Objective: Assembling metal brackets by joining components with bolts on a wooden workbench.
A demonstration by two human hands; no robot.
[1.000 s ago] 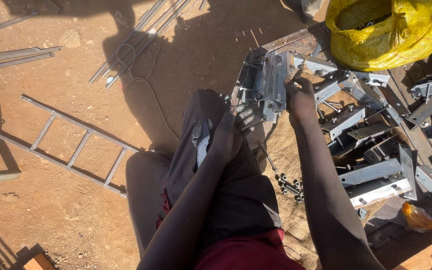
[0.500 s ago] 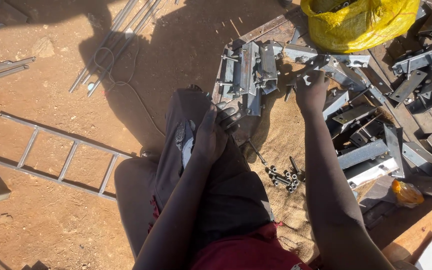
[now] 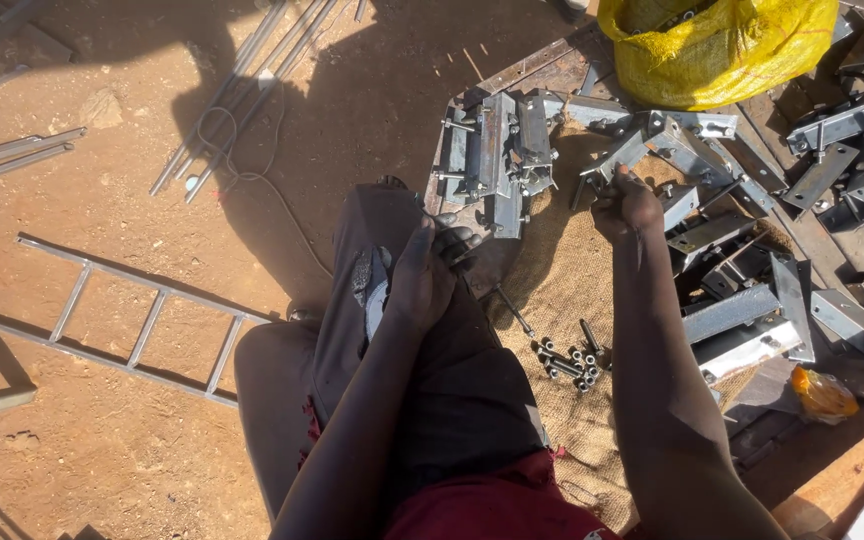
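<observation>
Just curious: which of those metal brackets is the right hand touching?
The angled bracket at the right hand's fingertips, on the sacking; the others lie farther right.

Arms bare to above elbow, no gloves on left hand (image 3: 420, 280) or right hand (image 3: 627, 205). Dark grey-brown trousers (image 3: 432, 400), worn; torn patch w/ pale frayed edges just left of left hand. Red shirt (image 3: 492, 505) hem below trousers, ragged red threads at edge.

Bright yellow woven plastic sack (image 3: 717, 45); grey galvanised steel angle brackets (image 3: 742, 320); tan coarse-weave burlap cloth (image 3: 562, 290); reddish-brown dirt ground (image 3: 102, 250); dark grey trousers (image 3: 452, 400); dark red shirt hem (image 3: 492, 505); silvery bolts (image 3: 567, 358).
</observation>
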